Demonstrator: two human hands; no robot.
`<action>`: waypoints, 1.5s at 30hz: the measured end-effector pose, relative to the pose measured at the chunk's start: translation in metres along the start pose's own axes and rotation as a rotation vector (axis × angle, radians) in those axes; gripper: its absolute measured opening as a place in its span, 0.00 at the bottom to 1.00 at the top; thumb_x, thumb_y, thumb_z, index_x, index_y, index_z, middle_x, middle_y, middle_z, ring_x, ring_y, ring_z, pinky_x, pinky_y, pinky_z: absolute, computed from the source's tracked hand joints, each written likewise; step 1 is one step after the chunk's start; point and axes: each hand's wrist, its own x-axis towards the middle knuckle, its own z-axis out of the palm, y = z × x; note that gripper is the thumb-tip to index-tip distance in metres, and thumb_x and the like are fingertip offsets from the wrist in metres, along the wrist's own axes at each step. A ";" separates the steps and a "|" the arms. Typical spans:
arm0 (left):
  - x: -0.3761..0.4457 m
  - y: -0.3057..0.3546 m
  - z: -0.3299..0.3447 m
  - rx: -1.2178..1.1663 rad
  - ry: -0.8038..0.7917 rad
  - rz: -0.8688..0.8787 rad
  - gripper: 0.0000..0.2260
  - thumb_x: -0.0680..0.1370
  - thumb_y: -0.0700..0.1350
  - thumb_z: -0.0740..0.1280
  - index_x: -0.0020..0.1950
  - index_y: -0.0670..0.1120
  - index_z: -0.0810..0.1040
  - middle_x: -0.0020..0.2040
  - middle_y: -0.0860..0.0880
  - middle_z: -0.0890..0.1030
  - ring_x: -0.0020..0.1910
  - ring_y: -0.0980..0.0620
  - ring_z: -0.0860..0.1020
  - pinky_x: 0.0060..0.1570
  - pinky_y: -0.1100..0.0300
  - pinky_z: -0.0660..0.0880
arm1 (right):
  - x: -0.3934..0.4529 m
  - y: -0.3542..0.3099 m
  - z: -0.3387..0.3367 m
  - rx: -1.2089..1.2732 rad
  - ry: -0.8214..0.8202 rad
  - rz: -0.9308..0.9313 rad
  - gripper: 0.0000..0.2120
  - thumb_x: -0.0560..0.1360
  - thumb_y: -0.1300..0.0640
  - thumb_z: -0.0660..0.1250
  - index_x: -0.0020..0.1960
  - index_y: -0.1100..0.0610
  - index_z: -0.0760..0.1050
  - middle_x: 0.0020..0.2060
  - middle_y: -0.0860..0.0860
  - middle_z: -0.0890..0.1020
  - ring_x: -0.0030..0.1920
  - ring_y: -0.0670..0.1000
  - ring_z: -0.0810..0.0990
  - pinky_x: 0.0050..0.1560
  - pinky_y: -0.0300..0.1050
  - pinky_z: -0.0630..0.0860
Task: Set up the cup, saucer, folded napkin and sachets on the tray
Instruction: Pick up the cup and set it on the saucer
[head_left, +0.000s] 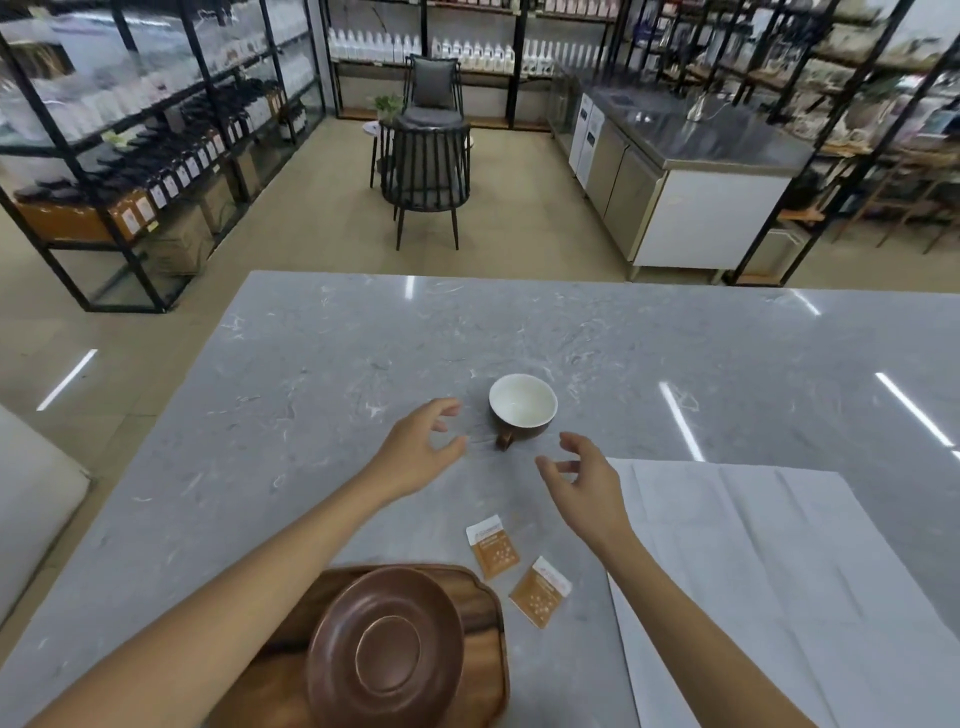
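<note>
Brown cup (522, 410), white inside, upright between 2 loose-fingered, empty hands (415, 457) (587, 483).

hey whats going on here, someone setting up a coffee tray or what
A person is laying out a coffee service on a grey marble counter. Both hands, the left hand and the right hand, are open and reaching toward the cup, one on each side of it; neither touches it yet. The saucer already sits on the wooden tray. Two sachets lie on the counter beside the tray, and the napkin is spread out unfolded to the right.
</note>
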 end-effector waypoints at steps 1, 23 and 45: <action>0.010 -0.001 0.002 0.006 -0.008 -0.007 0.24 0.79 0.47 0.70 0.73 0.50 0.70 0.68 0.54 0.76 0.62 0.54 0.76 0.60 0.56 0.76 | 0.008 0.003 0.001 -0.008 -0.011 0.012 0.29 0.77 0.46 0.70 0.74 0.55 0.68 0.69 0.50 0.76 0.54 0.45 0.80 0.52 0.38 0.76; 0.131 -0.028 0.023 -0.307 -0.494 -0.018 0.38 0.69 0.33 0.79 0.75 0.49 0.70 0.70 0.53 0.78 0.70 0.56 0.75 0.69 0.51 0.74 | 0.079 0.027 0.022 0.211 -0.092 -0.012 0.37 0.68 0.45 0.80 0.72 0.45 0.67 0.63 0.41 0.78 0.53 0.44 0.82 0.53 0.47 0.83; 0.123 -0.033 0.037 -0.201 -0.337 0.032 0.37 0.64 0.45 0.84 0.69 0.54 0.71 0.65 0.58 0.77 0.63 0.61 0.77 0.60 0.58 0.77 | 0.035 0.015 0.052 0.239 -0.046 0.121 0.10 0.76 0.44 0.72 0.39 0.47 0.81 0.48 0.46 0.84 0.52 0.43 0.81 0.56 0.45 0.78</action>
